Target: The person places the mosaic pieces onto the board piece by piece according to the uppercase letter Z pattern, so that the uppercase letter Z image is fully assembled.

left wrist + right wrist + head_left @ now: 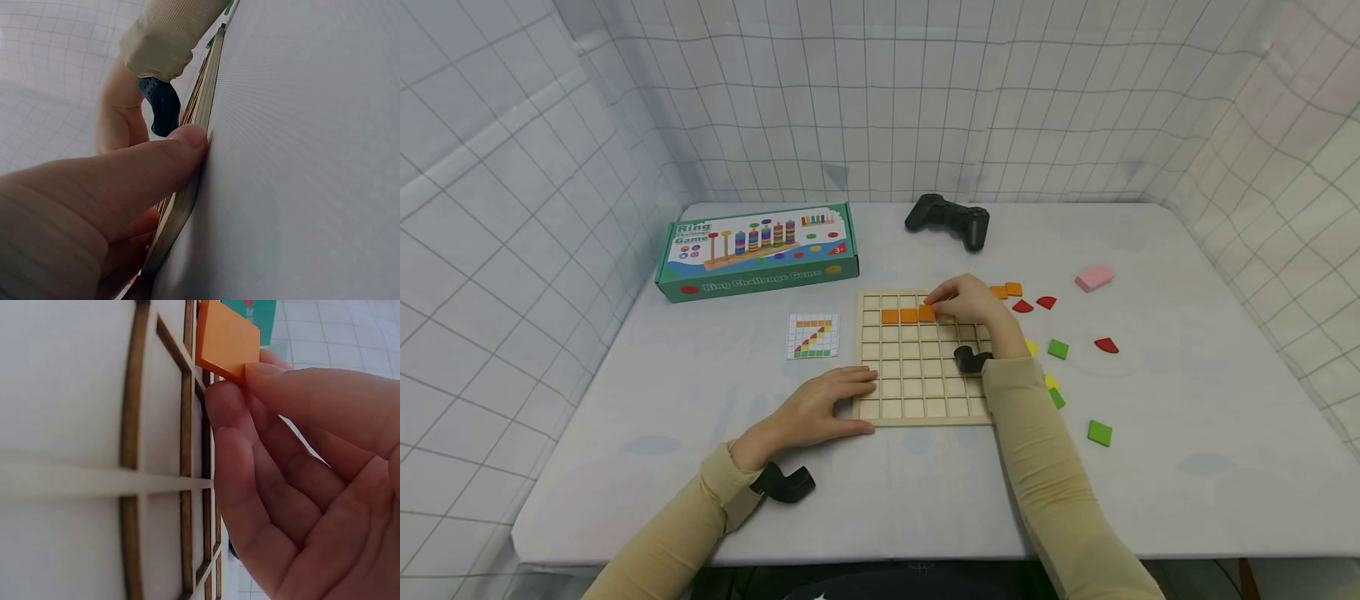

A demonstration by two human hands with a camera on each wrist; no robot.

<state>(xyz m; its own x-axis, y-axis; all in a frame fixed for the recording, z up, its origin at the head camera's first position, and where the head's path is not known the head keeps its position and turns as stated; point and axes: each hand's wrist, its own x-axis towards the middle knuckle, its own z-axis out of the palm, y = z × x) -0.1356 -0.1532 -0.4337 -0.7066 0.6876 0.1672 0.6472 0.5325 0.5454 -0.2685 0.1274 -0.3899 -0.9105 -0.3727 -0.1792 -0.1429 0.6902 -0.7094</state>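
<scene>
From where I stand, the right hand (966, 300) pinches an orange tile (228, 344) by one edge, between thumb and finger. The tile is tilted over the gridded board (925, 422), just right of two orange tiles (899, 317) sitting in its second row from the far side; I can't tell whether it touches the wood. The left hand (816, 406), well apart from the right, lies at the board's near left corner, its fingers stretched over the side rim and its thumb against the near edge.

The tile looks light and stiff, hardly fragile, though its smooth faces might slip; I'd take it by opposite edges, keeping fingertips clear of the underside. The board's shallow cells hold those two tiles, and the right arm hides some others. The game box (758, 250) looks closed, so its contents stay hidden from me.
</scene>
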